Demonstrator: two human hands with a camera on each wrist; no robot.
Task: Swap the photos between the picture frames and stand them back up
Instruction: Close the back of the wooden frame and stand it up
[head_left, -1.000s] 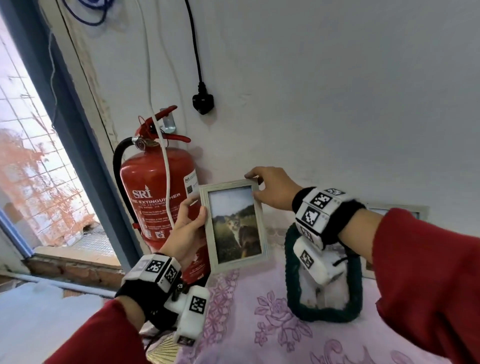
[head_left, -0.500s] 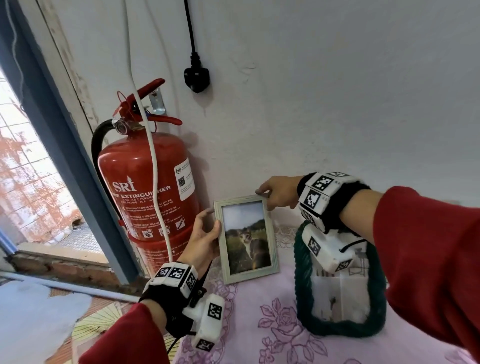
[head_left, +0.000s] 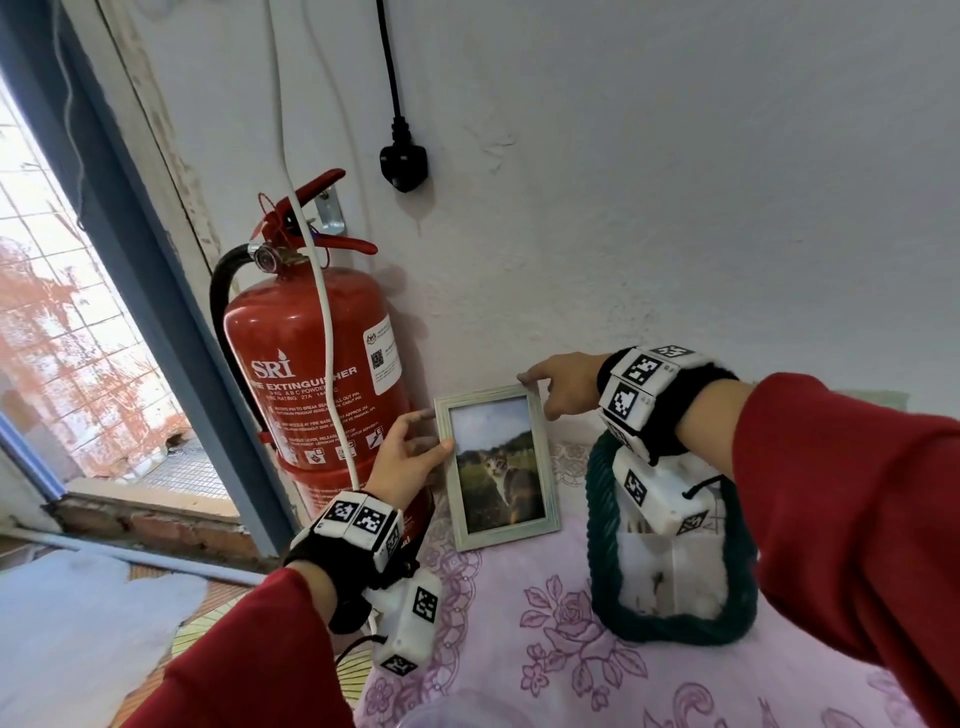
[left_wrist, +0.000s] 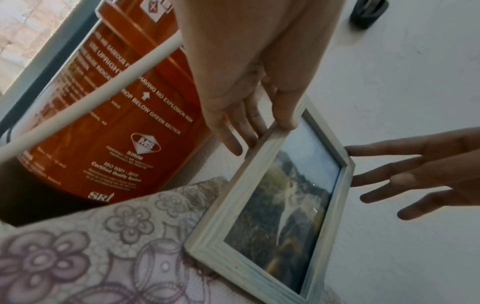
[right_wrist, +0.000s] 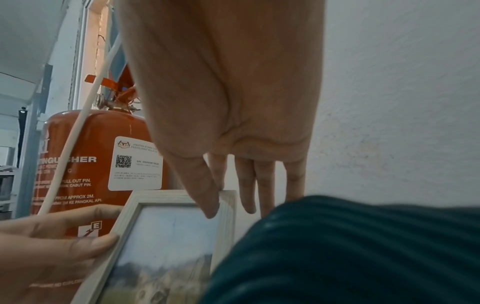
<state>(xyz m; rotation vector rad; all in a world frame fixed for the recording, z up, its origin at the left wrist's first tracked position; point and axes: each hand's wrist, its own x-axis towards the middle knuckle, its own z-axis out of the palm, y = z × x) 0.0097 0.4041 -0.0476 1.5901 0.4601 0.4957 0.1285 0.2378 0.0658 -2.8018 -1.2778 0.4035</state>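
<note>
Since a second before, both of my hands had brought the pale wooden frame (head_left: 497, 464) down from mid-air until its bottom edge sat on the pink flowered cloth (head_left: 545, 623), standing close against the white wall (head_left: 675, 208).

At the far left, the blue door post (head_left: 171, 332) closed off that side. Next came the red fire extinguisher (head_left: 306, 364), with a white cable (head_left: 324, 332) hanging down its front and a black plug (head_left: 403, 165) on the wall above to its right. Only a narrow gap lay between the extinguisher's body and the frame's left edge, and my left hand (head_left: 402, 460) filled it. That hand pinched the left rail, thumb on the front and fingers (left_wrist: 244, 131) behind it.

The frame held the photo of a cat (head_left: 501, 470) on grass, facing me. Its near edge had open cloth in front of it.

My right hand (head_left: 563, 382) pinched the frame's top right corner, thumb on the front face and forefinger behind, while the other fingers (right_wrist: 267, 185) hung straight between frame and wall.

Just right of the frame stood a dark green rope-rimmed frame (head_left: 602, 530), apart from it, leaving little room there. What it held looked white and I could not make it out. Farther right, behind my red sleeve (head_left: 852, 519), the top edge of another pale frame (head_left: 878, 397) showed against the wall.
</note>
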